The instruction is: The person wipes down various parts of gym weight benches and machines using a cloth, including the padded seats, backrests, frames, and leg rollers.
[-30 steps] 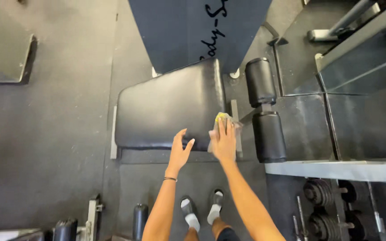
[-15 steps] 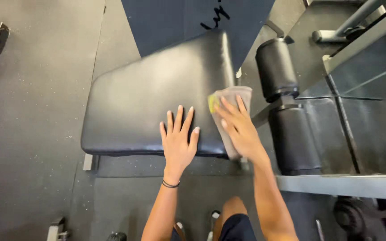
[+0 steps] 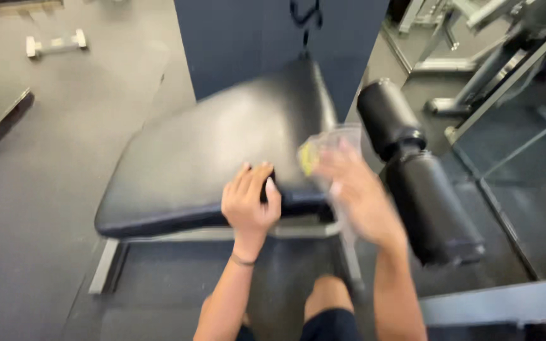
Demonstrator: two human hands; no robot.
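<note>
Nearest, the left hand (image 3: 249,199) curls its fingers over the near edge of the black padded bench seat (image 3: 210,158), gripping it, likely as a brace. Just to its right the right hand (image 3: 356,189) (motion-blurred) presses a grey cloth with a yellow patch (image 3: 321,150) against the seat's right edge, fingers spread over it. Beyond stand two black roller pads (image 3: 412,164) and a dark mat (image 3: 254,38).
</note>
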